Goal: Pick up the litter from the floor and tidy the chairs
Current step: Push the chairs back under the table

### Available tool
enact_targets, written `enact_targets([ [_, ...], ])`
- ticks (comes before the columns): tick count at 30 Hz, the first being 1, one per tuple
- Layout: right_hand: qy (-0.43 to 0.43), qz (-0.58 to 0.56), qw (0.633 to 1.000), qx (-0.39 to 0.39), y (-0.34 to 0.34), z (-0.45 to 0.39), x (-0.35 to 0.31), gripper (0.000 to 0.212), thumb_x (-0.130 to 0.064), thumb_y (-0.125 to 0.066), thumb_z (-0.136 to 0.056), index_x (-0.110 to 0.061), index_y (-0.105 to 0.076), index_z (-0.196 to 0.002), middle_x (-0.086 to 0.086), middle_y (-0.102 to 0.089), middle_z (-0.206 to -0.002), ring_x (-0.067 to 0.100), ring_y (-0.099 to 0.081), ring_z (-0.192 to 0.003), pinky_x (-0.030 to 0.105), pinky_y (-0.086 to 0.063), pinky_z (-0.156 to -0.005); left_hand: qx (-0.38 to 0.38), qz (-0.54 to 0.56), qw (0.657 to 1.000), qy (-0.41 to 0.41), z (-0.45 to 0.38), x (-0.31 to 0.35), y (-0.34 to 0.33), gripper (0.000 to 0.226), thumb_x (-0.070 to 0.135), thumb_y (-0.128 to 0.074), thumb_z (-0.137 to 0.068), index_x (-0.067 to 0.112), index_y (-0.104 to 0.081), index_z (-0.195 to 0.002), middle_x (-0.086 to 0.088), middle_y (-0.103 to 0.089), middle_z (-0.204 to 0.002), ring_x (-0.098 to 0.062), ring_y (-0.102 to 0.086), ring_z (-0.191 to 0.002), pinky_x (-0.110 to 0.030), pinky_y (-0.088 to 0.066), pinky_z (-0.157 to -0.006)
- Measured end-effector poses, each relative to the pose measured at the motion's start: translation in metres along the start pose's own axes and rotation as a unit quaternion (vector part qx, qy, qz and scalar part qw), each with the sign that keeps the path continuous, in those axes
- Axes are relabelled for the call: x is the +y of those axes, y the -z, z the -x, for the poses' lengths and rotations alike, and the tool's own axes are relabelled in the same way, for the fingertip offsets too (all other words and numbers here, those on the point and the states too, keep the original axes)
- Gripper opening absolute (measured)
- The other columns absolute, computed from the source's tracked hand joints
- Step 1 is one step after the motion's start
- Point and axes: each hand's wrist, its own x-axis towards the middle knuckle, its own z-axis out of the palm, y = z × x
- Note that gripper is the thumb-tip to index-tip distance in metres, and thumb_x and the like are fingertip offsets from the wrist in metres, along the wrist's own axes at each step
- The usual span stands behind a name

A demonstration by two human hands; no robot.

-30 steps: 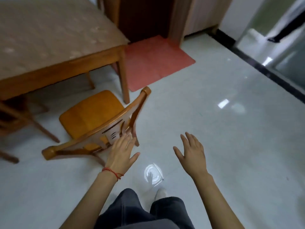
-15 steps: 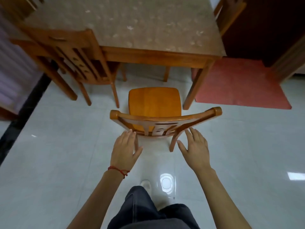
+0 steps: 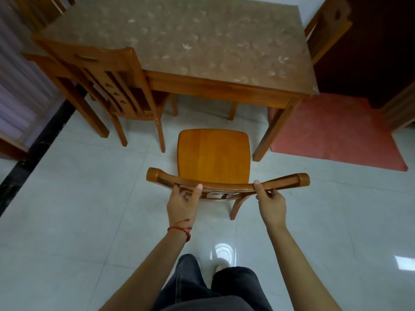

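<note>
A wooden chair [image 3: 213, 158] with an orange seat stands on the pale tiled floor, its seat facing the table [image 3: 202, 48] and its front edge just short of the table's near side. My left hand [image 3: 183, 202] grips the curved top rail of its back, left of centre, thumb on top. Right of centre on the same rail, my right hand [image 3: 270, 202] grips with its fingers curled under. No litter shows on the floor.
A second wooden chair [image 3: 105, 86] is pushed in at the table's left corner. A third chair [image 3: 325, 28] stands at the far right. A red mat [image 3: 332, 133] lies right of the table leg. A black floor strip [image 3: 33, 144] runs along the left.
Both hands, open behind the chair back before, have closed on its top rail. The chair now stands square in front of me.
</note>
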Motion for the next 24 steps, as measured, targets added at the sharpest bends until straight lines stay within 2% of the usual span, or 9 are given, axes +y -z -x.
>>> enact_targets([
  [2, 0.005, -0.01, 1.0, 0.001, 0.001, -0.003, 0.001, 0.031, -0.044, -0.058, -0.083, -0.013, -0.063, -0.085, 0.001, -0.066, -0.077, 0.012, -0.061, -0.068, 0.021, -0.043, -0.059, 0.033, 0.005, 0.999, 0.003, 0.0, 0.002, -0.007, 0.044, 0.033, -0.066, -0.081, 0.009, -0.055, -0.116, 0.007, -0.055, -0.101, -0.009, -0.048, -0.093, -0.027, -0.038, -0.084],
  [6, 0.019, -0.01, 1.0, 0.008, 0.003, -0.008, 0.006, 0.028, -0.043, -0.061, -0.082, -0.017, -0.061, -0.071, -0.008, -0.061, -0.059, 0.009, -0.059, -0.056, 0.016, -0.037, -0.052, 0.071, 0.022, 0.997, 0.023, -0.004, 0.004, -0.013, 0.036, 0.031, -0.07, -0.078, 0.006, -0.062, -0.103, 0.002, -0.063, -0.096, -0.011, -0.054, -0.09, -0.027, -0.04, -0.08],
  [12, 0.032, -0.017, 0.999, -0.007, -0.003, -0.029, -0.002, 0.031, -0.042, -0.062, -0.081, -0.011, -0.065, -0.081, -0.008, -0.062, -0.066, 0.008, -0.059, -0.063, 0.015, -0.037, -0.055, 0.084, 0.018, 0.996, 0.026, -0.023, 0.012, -0.022, 0.031, 0.032, -0.07, -0.078, 0.004, -0.064, -0.089, -0.009, -0.069, -0.088, -0.02, -0.062, -0.081, -0.031, -0.047, -0.076],
  [16, 0.038, -0.023, 0.999, -0.014, -0.014, -0.051, -0.018, 0.031, -0.042, -0.063, -0.081, -0.011, -0.064, -0.077, -0.007, -0.06, -0.06, 0.008, -0.058, -0.06, 0.016, -0.037, -0.054, 0.087, 0.02, 0.996, 0.016, -0.049, 0.024, -0.027, 0.026, 0.033, -0.071, -0.077, 0.009, -0.064, -0.082, -0.001, -0.068, -0.079, -0.012, -0.06, -0.073, -0.026, -0.046, -0.072],
  [20, 0.038, -0.032, 0.999, -0.01, -0.035, -0.074, -0.038, 0.032, -0.042, -0.064, -0.08, -0.01, -0.064, -0.074, -0.002, -0.063, -0.064, 0.011, -0.06, -0.063, 0.018, -0.04, -0.055, 0.09, 0.027, 0.996, 0.005, -0.086, 0.037, -0.028, 0.017, 0.032, -0.072, -0.075, 0.018, -0.063, -0.078, 0.011, -0.066, -0.072, 0.002, -0.059, -0.071, -0.015, -0.041, -0.063],
  [24, 0.041, -0.035, 0.999, -0.005, -0.061, -0.106, -0.06, 0.032, -0.042, -0.064, -0.08, -0.012, -0.063, -0.071, -0.005, -0.061, -0.06, 0.009, -0.058, -0.058, 0.018, -0.038, -0.053, 0.098, 0.038, 0.994, -0.001, -0.131, 0.051, -0.032, 0.017, 0.03, -0.073, -0.075, 0.016, -0.064, -0.078, 0.014, -0.064, -0.069, 0.006, -0.057, -0.068, -0.013, -0.039, -0.058],
])
